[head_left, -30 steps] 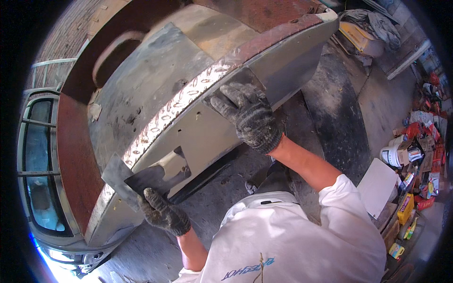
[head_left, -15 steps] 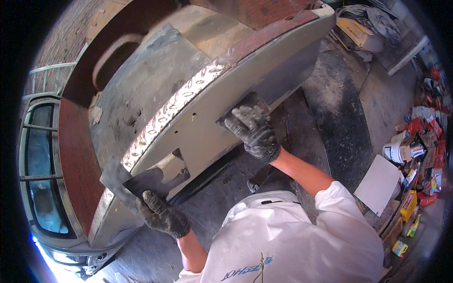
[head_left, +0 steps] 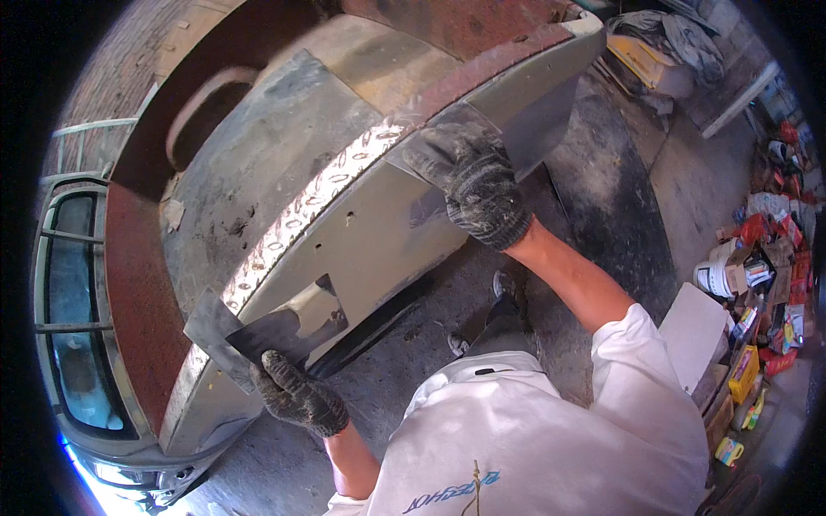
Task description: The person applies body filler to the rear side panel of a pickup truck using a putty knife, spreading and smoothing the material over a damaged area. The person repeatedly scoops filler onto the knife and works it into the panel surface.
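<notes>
My gloved left hand (head_left: 297, 391) grips two overlapping flat metal plates (head_left: 225, 342), one smeared with dark paste, held low against the side of a truck bed. My gloved right hand (head_left: 469, 181) is closed on a flat spreader blade (head_left: 403, 156) pressed to the beige side panel (head_left: 327, 241) just under the diamond-plate top rim (head_left: 335, 163). A grey smear marks the panel below the blade, beside two small holes. The rusty bed wall (head_left: 138, 284) curves behind the rim.
The vehicle's cab window (head_left: 73, 370) is at far left. A piled tarp (head_left: 680, 43) with a yellow object lies upper right. A white bucket (head_left: 712, 279), a white board (head_left: 688, 335) and cluttered containers line the right. My feet (head_left: 499, 284) stand on the dark floor.
My right hand went down the panel, then back up toward the rim with the blade, uncovering a dark grey smear beneath. My left hand and its plates stay roughly in place.
</notes>
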A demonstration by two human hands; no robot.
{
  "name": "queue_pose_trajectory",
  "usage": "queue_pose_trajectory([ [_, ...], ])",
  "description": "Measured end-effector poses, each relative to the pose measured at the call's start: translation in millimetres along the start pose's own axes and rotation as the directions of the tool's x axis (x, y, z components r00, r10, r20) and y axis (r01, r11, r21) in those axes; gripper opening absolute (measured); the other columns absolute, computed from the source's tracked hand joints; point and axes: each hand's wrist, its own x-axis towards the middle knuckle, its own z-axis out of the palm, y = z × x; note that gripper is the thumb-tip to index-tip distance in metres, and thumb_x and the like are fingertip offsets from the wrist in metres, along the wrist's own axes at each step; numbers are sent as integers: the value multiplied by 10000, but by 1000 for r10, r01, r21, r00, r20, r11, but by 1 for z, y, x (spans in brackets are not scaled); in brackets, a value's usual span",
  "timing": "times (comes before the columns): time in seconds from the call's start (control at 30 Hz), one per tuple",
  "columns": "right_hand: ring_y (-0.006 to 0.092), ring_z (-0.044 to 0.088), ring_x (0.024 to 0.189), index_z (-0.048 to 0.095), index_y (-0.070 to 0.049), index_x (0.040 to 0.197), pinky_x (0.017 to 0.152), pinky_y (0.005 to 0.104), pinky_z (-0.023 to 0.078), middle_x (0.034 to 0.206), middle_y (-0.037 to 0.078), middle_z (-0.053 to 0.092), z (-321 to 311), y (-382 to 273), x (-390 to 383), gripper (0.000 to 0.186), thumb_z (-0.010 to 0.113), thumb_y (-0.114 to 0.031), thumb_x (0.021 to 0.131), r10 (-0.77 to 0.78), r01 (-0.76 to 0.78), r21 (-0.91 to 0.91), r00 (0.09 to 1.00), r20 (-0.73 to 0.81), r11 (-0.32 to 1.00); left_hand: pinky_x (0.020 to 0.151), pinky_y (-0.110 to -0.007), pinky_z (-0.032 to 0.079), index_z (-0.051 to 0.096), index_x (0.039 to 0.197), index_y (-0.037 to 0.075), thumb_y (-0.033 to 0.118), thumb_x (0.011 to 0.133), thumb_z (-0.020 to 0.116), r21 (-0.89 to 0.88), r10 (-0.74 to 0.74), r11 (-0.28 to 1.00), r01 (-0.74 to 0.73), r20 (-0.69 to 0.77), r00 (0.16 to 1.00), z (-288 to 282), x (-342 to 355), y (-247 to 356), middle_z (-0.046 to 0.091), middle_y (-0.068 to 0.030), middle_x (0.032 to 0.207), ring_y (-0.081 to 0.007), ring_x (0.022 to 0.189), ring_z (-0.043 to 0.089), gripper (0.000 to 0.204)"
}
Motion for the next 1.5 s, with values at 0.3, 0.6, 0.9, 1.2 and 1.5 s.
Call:
queue_pose_trajectory([
  [0.3, 306, 509, 1198, 625, -171, 1264, 1050, 495, 365, 1263, 107, 556, 12, 4, -6, 528, 557, -66, 751, 0, 1, 36, 1000, -21, 999, 749, -283, 521, 595, 1082, -69, 200, 990, 565, -296, -123, 948, 121, 11, 992, 19, 4, 27, 626, -107, 998, -159, 882, 586, 286],
  [0.6, 288, 528, 1153, 616, -207, 1265, 1030, 503, 385, 1226, 92, 575, 23, 5, -9, 468, 556, -164, 802, -8, 10, 16, 994, -112, 1000, 691, -265, 504, 595, 1086, -57, 216, 977, 587, -243, -144, 961, 133, -27, 989, 18, 15, 34, 632, -98, 941, -148, 824, 586, 293],
  [0.9, 269, 506, 1199, 575, -239, 1317, 1065, 515, 345, 1270, 84, 552, 25, 0, -23, 483, 540, -197, 837, -2, -2, -100, 999, -38, 995, 627, -272, 503, 588, 1101, -79, 219, 972, 589, -165, -117, 980, 107, -46, 992, 21, 18, 34, 633, -115, 944, -162, 781, 595, 324],
  [1.2, 265, 517, 1203, 608, -238, 1268, 1073, 500, 352, 1276, 57, 548, 7, 1, -31, 514, 596, -81, 779, 6, -6, -65, 1000, -5, 998, 789, -332, 543, 584, 1229, -11, 107, 986, 527, -4, -49, 999, 49, -16, 999, 3, 18, -1, 573, -189, 1176, -262, 987, 605, 277],
  [1.5, 261, 500, 1227, 607, -253, 1275, 1073, 497, 347, 1346, 39, 509, 16, -3, -12, 497, 565, -131, 796, -49, 48, -33, 998, -30, 998, 876, -351, 549, 588, 1256, -3, 45, 990, 500, 454, 589, 675, -582, 145, 795, -2, 12, -7, 547, -204, 1264, -288, 1070, 597, 284],
])
